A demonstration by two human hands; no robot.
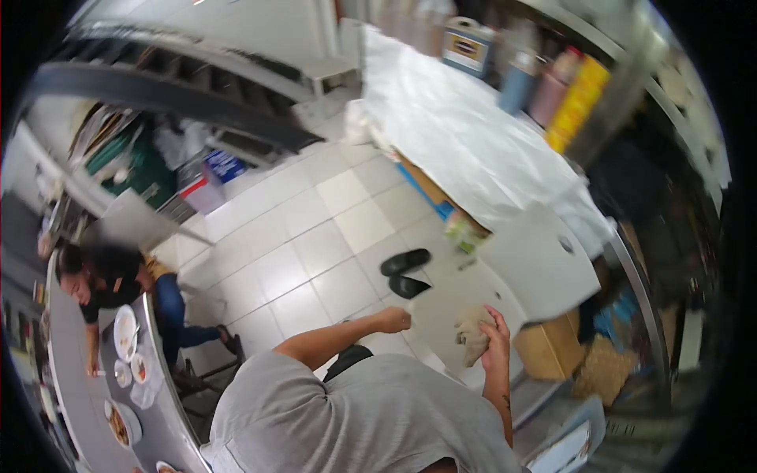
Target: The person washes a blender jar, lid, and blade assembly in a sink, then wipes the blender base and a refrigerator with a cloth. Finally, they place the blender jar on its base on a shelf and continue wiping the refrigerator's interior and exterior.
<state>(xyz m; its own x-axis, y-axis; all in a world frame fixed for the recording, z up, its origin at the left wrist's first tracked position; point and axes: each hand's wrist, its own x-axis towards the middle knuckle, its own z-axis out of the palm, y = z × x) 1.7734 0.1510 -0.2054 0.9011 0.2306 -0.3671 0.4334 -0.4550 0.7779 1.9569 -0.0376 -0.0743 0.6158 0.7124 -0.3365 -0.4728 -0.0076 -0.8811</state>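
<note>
My right hand (497, 340) grips a crumpled beige cloth (471, 335) and presses it against a white table top (544, 268). My left hand (392, 319) is closed in a fist with nothing visible in it. It hovers near the lower edge of that white surface, a short way left of the cloth. Both forearms reach out from my grey shirt (355, 418) at the bottom of the view.
Two black slippers (406, 262) lie on the tiled floor (315, 236) just beyond my hands. A white sheet (457, 126) covers a long table with bottles and containers (516, 79). A seated person (118, 276) eats at a grey counter with plates (124, 331) on the left. A cardboard box (544, 351) stands on the right.
</note>
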